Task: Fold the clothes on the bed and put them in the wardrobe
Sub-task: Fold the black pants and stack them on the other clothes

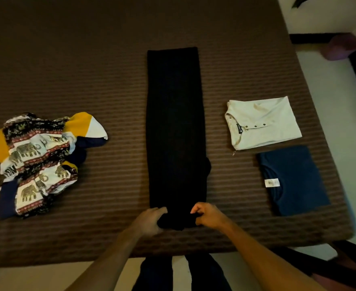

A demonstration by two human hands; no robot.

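Head view. The bed (89,59), under a brown striped cover, fills the frame; pale floor shows at its right side and near edge. Black trousers (175,122) lie in a long strip down the middle, running away from the person. The left hand (150,220) and right hand (207,215) each grip the bunched near end, fingers curled into the cloth.

Risk: an uneven lift or roll from this end could skew the strip, and the bulge on its right edge may spread and spoil the fold.

Clearance: bare cover lies beyond the far end and on both sides. The unfolded pile (40,162) sits well left. The white shirt (263,122) and blue shirt (294,179), both folded, lie right, near the bed's edge.
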